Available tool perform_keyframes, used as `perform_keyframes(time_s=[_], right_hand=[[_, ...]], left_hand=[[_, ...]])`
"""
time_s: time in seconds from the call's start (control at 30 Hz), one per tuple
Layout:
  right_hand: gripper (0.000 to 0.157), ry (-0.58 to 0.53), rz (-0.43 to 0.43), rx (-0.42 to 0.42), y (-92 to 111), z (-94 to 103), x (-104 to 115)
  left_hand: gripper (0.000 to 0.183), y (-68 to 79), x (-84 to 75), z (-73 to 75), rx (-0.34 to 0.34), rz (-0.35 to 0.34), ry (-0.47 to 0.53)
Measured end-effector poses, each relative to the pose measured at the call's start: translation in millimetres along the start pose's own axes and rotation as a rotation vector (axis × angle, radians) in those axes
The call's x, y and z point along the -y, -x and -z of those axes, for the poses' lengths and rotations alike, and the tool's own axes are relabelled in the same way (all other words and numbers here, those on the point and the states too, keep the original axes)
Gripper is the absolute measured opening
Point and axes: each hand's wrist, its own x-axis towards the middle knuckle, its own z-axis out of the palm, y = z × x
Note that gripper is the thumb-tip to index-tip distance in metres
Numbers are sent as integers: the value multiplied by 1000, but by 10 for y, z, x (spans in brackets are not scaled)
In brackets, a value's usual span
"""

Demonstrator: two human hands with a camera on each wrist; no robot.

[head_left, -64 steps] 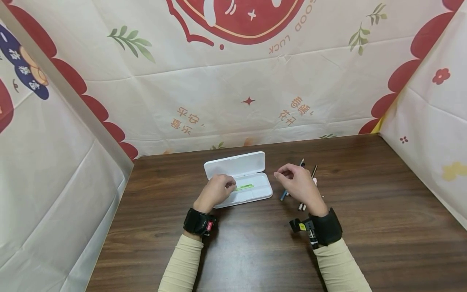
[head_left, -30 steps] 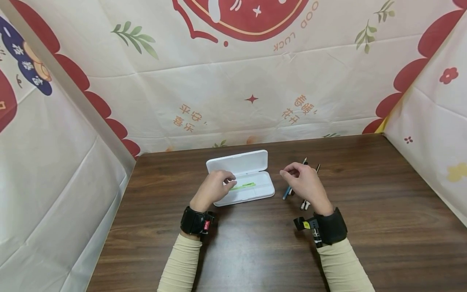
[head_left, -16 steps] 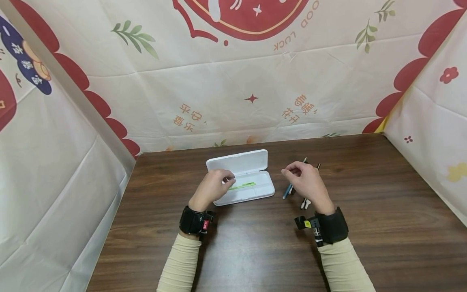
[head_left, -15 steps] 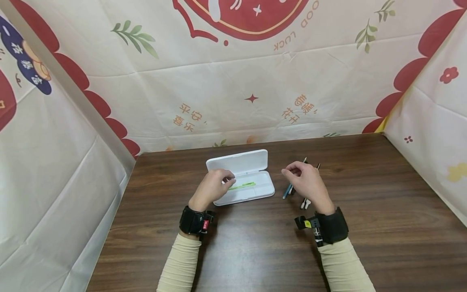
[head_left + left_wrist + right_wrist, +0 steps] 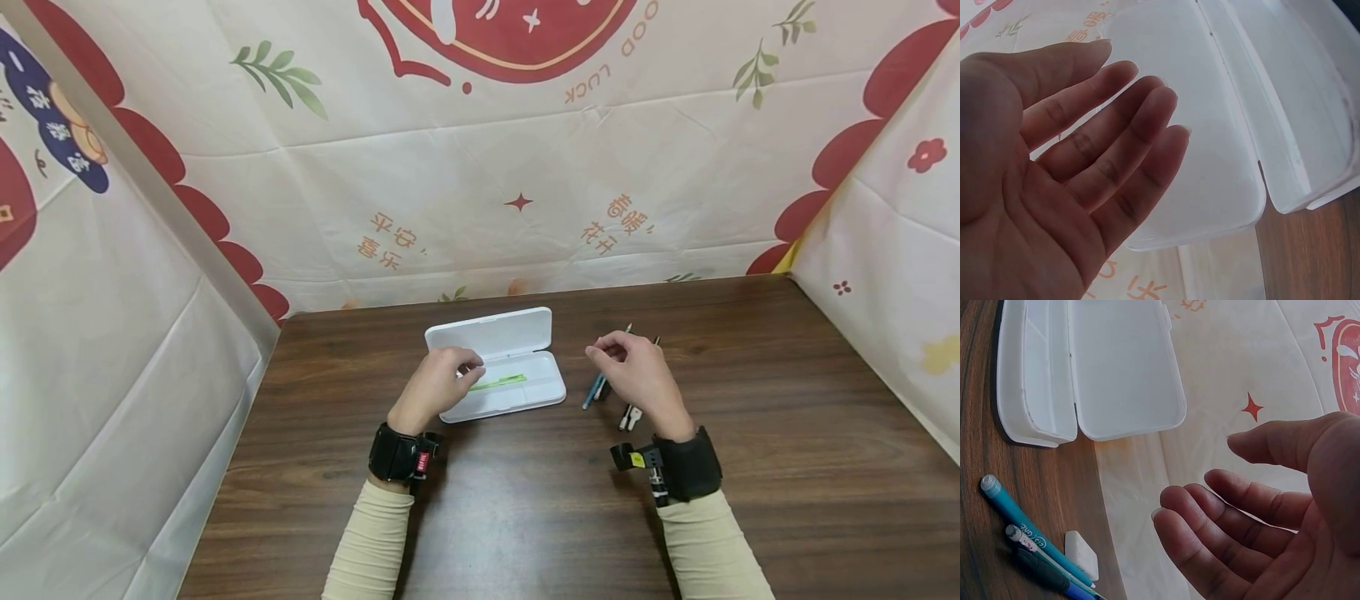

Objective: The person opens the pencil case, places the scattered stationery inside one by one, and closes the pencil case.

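Observation:
An open white pencil case (image 5: 546, 390) lies near the table's back edge, its lid (image 5: 517, 331) tipped up behind. In its tray is a light green pen (image 5: 506, 381), partly covered by my left hand (image 5: 435, 385). That hand hovers over the case's left part, fingers loosely bent, palm bare in the left wrist view. My right hand (image 5: 639, 377) hangs over a small group of pens right of the case, and holds nothing. The right wrist view shows a teal pen (image 5: 1032, 529), a white-ended pen (image 5: 1019, 535), a black pen (image 5: 1034, 567) and a white eraser (image 5: 1081, 556).
Dark-ended sticks (image 5: 624, 417) and a small white piece (image 5: 635, 416) lie below my right hand. A printed cloth (image 5: 465, 192) rises right behind the wooden table (image 5: 510, 517), with cloth walls at both sides. Black straps with cameras are on both wrists.
My left hand has drawn slightly left, uncovering more of the green pen. My right hand has drifted a little right over the pens. The head view has shifted slightly.

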Motion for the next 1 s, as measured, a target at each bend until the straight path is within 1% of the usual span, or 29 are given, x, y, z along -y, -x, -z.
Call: perform_keyframes(time_s=[0.2,0.47,0.7,1.0], right_hand=[[32,-5,-10,8,6,20,-12],[29,-4,-17,7,6,39,-19],[27,5,-16,3,-7,65,-36],[32,23,-42,29,-7,93,-97]], left_hand=[[12,0,-8,6,3,5,-7],[12,7,-18,10,11,16,-7],[12,9,-21,16,4,4,-10],[12,9,-39,23,10,6,-7]])
